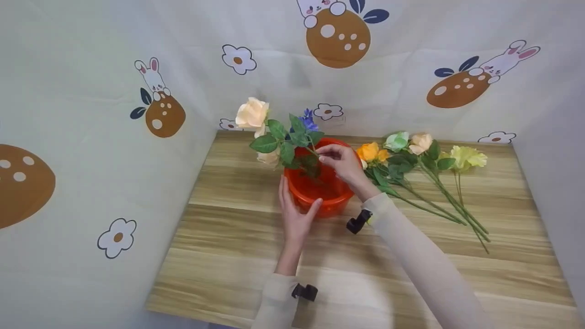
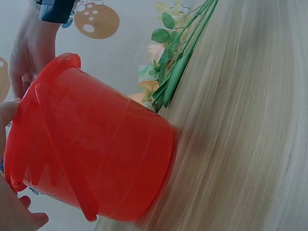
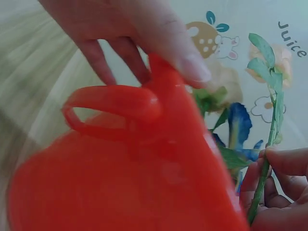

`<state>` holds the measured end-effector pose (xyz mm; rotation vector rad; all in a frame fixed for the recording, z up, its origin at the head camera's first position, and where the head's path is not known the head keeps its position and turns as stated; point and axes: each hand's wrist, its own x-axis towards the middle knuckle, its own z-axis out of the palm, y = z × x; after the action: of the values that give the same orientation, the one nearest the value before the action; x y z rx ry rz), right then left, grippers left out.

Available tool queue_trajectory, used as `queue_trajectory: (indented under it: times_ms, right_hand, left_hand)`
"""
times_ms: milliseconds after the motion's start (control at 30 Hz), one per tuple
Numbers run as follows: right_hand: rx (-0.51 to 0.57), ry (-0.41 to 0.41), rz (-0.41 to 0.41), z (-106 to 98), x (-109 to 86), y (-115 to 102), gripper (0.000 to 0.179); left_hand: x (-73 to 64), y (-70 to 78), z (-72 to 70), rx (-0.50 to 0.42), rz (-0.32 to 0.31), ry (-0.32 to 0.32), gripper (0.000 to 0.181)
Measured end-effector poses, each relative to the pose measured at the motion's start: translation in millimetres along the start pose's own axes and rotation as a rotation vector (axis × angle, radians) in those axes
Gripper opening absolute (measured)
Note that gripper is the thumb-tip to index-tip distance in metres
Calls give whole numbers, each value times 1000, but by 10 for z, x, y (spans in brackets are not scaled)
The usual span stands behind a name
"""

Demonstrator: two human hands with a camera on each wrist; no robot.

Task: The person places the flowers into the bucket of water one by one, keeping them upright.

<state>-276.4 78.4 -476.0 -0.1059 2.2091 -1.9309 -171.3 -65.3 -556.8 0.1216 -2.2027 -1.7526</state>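
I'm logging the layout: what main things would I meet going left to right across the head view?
Upper-left peach rose → red bucket → orange flower → pale green rose → lying peach rose → yellow flower.

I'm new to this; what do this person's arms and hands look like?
The left sleeve and right sleeve are long, plain and cream. The left hand and right hand wear no gloves. Each wrist carries a curved black attachment, with yellow beside the right one.
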Motion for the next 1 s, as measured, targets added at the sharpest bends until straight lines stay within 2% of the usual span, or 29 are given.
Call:
queue_trajectory:
  times_ms: [233,400,567,667,1000]
  right_hand:
    - [-24,-24,17,37,24,169,21]
    - [-119,-10,-10,54,22,196,18]
    - [-293,16,-36,89,16,211,13]
    - [-404,25,-47,117,3,217,10]
    - [-836,-16,-63,192,-49,240,5]
  left_hand:
    - [-1,-3,18,18,16,4,103]
    - [1,16,24,38,34,12,104]
    - [6,33,17,60,39,18,105]
    - [-4,47,6,106,41,34,105]
    - [-95,104,56,206,53,108,98]
